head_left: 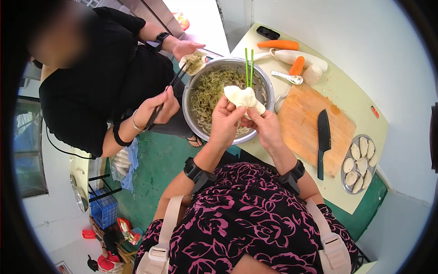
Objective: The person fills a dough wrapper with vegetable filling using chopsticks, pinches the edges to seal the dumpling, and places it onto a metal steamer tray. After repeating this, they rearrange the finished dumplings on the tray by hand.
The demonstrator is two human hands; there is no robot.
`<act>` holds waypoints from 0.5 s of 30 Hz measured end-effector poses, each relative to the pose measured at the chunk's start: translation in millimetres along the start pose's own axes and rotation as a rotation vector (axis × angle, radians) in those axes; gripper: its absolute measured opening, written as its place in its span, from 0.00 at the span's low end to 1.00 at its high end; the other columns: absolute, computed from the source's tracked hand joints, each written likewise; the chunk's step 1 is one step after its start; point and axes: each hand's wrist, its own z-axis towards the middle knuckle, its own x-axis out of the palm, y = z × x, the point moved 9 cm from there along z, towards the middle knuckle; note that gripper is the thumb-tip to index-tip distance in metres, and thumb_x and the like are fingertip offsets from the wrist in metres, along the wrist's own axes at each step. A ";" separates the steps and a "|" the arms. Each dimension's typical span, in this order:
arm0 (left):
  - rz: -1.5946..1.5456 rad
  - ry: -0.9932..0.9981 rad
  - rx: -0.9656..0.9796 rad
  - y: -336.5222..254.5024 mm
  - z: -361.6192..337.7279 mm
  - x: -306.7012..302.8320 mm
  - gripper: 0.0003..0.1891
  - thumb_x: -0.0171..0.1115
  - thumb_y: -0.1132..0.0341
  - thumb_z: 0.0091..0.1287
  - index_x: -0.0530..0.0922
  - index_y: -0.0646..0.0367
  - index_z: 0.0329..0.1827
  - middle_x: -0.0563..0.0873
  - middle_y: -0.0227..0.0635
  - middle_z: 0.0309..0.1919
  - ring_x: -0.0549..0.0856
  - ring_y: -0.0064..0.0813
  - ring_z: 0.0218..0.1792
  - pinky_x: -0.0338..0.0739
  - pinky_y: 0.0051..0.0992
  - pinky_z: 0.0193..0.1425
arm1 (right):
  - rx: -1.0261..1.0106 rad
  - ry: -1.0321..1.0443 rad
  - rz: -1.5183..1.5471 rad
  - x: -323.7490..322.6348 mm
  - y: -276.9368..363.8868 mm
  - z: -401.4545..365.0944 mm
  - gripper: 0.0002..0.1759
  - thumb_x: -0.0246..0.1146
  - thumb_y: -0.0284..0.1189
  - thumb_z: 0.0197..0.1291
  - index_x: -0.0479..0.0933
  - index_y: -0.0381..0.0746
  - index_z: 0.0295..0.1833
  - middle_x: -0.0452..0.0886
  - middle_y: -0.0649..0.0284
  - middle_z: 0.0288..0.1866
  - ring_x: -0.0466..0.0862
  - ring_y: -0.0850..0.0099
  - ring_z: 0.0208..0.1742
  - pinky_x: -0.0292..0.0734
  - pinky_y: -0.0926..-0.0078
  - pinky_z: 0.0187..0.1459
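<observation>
Between my two hands is a dumpling (244, 97), its pale wrapper folded over and pinched at the near edge. My left hand (224, 121) grips its left side, and my right hand (267, 125) pinches it from the right. Whatever filling is inside is hidden by the dough. Just beneath lies a large metal bowl (188, 109) of shredded greenish filling (212, 93). Green chopsticks (249, 68) stand in the bowl beyond the dumpling.
At left a co-worker holds an open filled wrapper (193, 63) and dark chopsticks (160, 105). Rightward lie a cutting board (296, 123) with a knife (323, 137), a white spoon (287, 76), carrots (285, 44), a white radish (303, 58) and a metal tray (345, 182) of dumplings.
</observation>
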 end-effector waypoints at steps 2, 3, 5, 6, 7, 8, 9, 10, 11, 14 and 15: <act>-0.082 0.014 -0.026 -1.9 -0.1 1.8 0.19 0.52 0.79 0.60 0.65 0.63 0.55 0.78 0.37 0.47 0.78 0.24 0.46 0.71 0.23 0.52 | 0.160 0.081 0.100 6.2 -4.9 -6.5 0.22 0.53 0.44 0.60 0.72 0.37 0.50 0.80 0.63 0.36 0.80 0.76 0.33 0.76 0.80 0.36; -0.123 0.021 -0.039 -2.2 0.0 2.6 0.18 0.52 0.78 0.60 0.66 0.63 0.54 0.78 0.37 0.46 0.78 0.24 0.46 0.71 0.24 0.52 | 0.241 0.122 0.150 9.5 -7.0 -10.1 0.24 0.51 0.47 0.61 0.71 0.38 0.50 0.80 0.63 0.36 0.80 0.75 0.34 0.75 0.79 0.37; -0.116 -0.020 -0.009 0.7 4.0 -8.5 0.16 0.52 0.77 0.61 0.68 0.62 0.53 0.79 0.36 0.45 0.79 0.25 0.45 0.72 0.24 0.51 | 0.238 0.104 0.158 -0.2 -6.8 -5.1 0.27 0.47 0.52 0.61 0.71 0.40 0.50 0.79 0.64 0.36 0.79 0.75 0.36 0.74 0.78 0.39; -0.113 -0.040 0.005 0.7 5.0 -11.5 0.15 0.52 0.76 0.61 0.68 0.62 0.52 0.79 0.36 0.45 0.79 0.25 0.45 0.73 0.24 0.51 | 0.236 0.094 0.162 -4.1 -8.0 -2.0 0.29 0.45 0.54 0.60 0.70 0.41 0.50 0.79 0.64 0.36 0.79 0.74 0.37 0.73 0.77 0.39; -0.106 -0.032 -0.006 2.4 4.9 -10.6 0.14 0.52 0.76 0.62 0.69 0.62 0.51 0.79 0.36 0.44 0.79 0.25 0.45 0.73 0.25 0.50 | 0.231 0.038 0.224 -9.2 -10.0 1.1 0.27 0.46 0.53 0.60 0.71 0.41 0.50 0.79 0.64 0.37 0.79 0.74 0.37 0.72 0.76 0.39; -0.100 -0.024 -0.018 3.3 4.7 -8.6 0.14 0.52 0.75 0.62 0.70 0.62 0.51 0.79 0.36 0.44 0.79 0.25 0.44 0.74 0.25 0.49 | 0.225 -0.019 0.286 -13.2 -12.6 3.9 0.26 0.47 0.52 0.61 0.71 0.41 0.50 0.78 0.64 0.38 0.79 0.75 0.37 0.71 0.76 0.40; -0.092 -0.016 -0.029 3.7 4.6 -6.8 0.13 0.52 0.75 0.62 0.70 0.62 0.50 0.80 0.35 0.43 0.80 0.25 0.44 0.75 0.25 0.48 | 0.219 -0.075 0.348 -17.2 -14.3 5.7 0.24 0.48 0.51 0.61 0.71 0.42 0.49 0.78 0.64 0.38 0.78 0.75 0.37 0.70 0.76 0.40; -0.082 -0.012 -0.067 7.1 4.0 -6.0 0.13 0.52 0.75 0.62 0.70 0.62 0.50 0.80 0.35 0.43 0.80 0.25 0.44 0.76 0.26 0.47 | 0.249 -0.070 0.422 -16.1 -17.3 6.5 0.23 0.50 0.49 0.60 0.71 0.42 0.49 0.78 0.64 0.40 0.78 0.75 0.39 0.71 0.75 0.41; -0.072 -0.008 -0.104 10.0 2.5 -5.2 0.13 0.52 0.74 0.62 0.70 0.61 0.50 0.80 0.35 0.43 0.80 0.25 0.43 0.76 0.26 0.47 | 0.280 -0.064 0.495 -14.2 -19.6 6.9 0.22 0.51 0.47 0.60 0.71 0.41 0.50 0.77 0.64 0.42 0.78 0.74 0.42 0.71 0.75 0.43; 0.049 -0.027 -0.177 15.0 1.1 -11.8 0.13 0.52 0.74 0.62 0.70 0.62 0.51 0.80 0.34 0.42 0.81 0.24 0.42 0.77 0.27 0.46 | 0.177 -0.032 0.383 -21.7 -10.3 14.5 0.20 0.55 0.42 0.59 0.70 0.41 0.51 0.76 0.64 0.48 0.73 0.73 0.52 0.68 0.72 0.53; 0.104 -0.041 -0.196 15.7 0.1 -17.9 0.13 0.53 0.73 0.62 0.70 0.62 0.51 0.80 0.34 0.42 0.81 0.24 0.42 0.77 0.27 0.46 | 0.113 -0.018 0.291 -27.2 -4.9 17.1 0.19 0.57 0.40 0.58 0.69 0.40 0.51 0.75 0.65 0.50 0.71 0.73 0.56 0.66 0.71 0.57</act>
